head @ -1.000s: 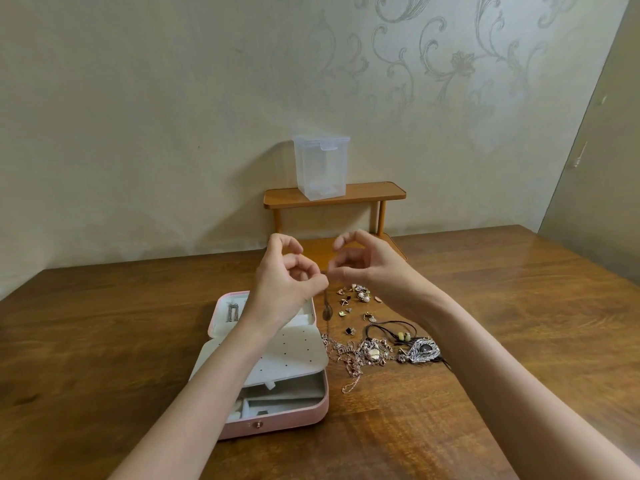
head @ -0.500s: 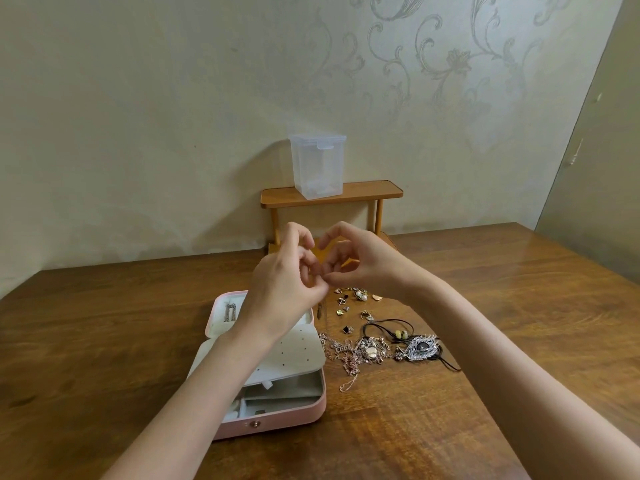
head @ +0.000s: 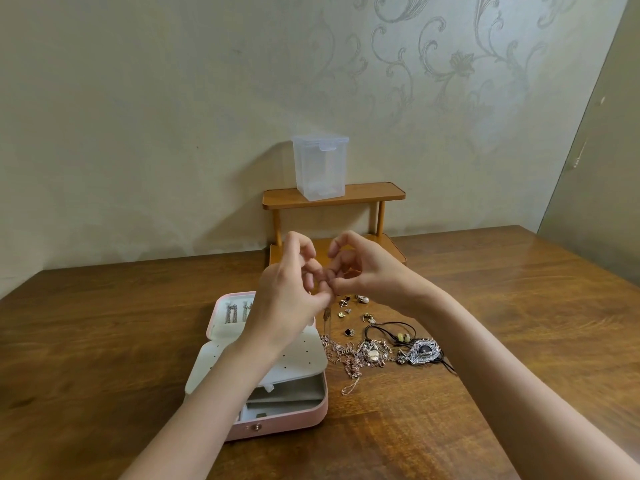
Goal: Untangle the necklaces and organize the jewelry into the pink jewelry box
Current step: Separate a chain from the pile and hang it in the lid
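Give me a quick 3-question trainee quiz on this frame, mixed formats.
1. True or false: the pink jewelry box is open.
2. Where does the clear plastic container stand? A) on the table B) on the small wooden shelf C) inside the box
3. Fill in: the tangled chains lie on the table to the box's ____ side in the picture.

Key: 1 true. 2 B. 3 right. Note: the left hand and right hand meet above the table, pinching a thin chain.
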Tool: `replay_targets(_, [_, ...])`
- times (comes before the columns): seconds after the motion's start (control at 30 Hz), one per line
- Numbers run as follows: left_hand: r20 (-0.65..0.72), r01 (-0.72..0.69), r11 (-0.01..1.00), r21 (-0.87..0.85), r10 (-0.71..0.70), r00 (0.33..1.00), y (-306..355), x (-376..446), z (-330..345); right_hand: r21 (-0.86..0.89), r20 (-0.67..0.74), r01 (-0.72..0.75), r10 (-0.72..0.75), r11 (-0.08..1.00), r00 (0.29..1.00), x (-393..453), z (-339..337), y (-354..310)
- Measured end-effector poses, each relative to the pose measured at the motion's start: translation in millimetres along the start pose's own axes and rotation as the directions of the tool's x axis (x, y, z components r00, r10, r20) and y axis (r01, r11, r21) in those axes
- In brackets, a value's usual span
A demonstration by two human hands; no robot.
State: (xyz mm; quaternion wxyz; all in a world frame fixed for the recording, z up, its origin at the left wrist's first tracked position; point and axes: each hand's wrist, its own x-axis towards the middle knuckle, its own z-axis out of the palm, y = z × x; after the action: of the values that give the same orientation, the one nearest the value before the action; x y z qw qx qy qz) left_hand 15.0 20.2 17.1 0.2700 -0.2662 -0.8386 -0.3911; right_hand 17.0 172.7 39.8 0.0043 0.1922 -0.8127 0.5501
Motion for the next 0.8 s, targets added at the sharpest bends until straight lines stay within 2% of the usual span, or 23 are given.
replay_targets(0.07, [-0.007, 0.027, 0.996, -0.080, -0.028, 1.000, 1, -1, -1, 0.025, 0.019, -0.010, 0.010, 1.000, 1.000, -1, -1, -1])
replay_targets(0.2, [0.008, -0.003, 0.995, -0.097, 0.003, 1.000, 3, -4, -2, 0.121, 0.083, -0.047, 0.037, 0.992, 0.996, -3, -5, -2])
replay_targets(0.27, [0.013, 0.069, 0.983, -0.172, -0.068, 0.998, 3, -4, -2, 0.124, 0.085, -0.048, 0.038, 0.991, 0.996, -3, -5, -3])
replay_targets(0.37, [0.056, 0.241, 0.896, -0.373, -0.238, 0.970, 4, -4, -2, 0.167, 0.081, -0.030, 0.016, 0.986, 0.997, -5, -5, -3])
replay_targets(0.43, [0.065, 0.268, 0.861, -0.433, -0.266, 0.962, 4, -6, -2, 0.225, 0.086, -0.021, 0.002, 0.974, 0.996, -6, -6, -2])
replay_targets(0.5, [0.025, 0.182, 0.898, -0.400, -0.188, 0.982, 6, -6, -3, 0.306, 0.078, -0.024, 0.000, 0.952, 0.997, -7, -5, 1])
replay_targets(0.6, [-0.045, 0.027, 0.972, -0.235, -0.039, 0.998, 8, -7, -3, 0.370, 0.069, -0.023, -0.003, 0.929, 0.998, -7, -2, 4])
replay_targets(0.8, [-0.105, 0.069, 0.969, -0.237, -0.097, 0.990, 11, -5, 0, 0.488, 0.008, -0.005, 0.001, 0.873, 1.000, -7, 0, 9])
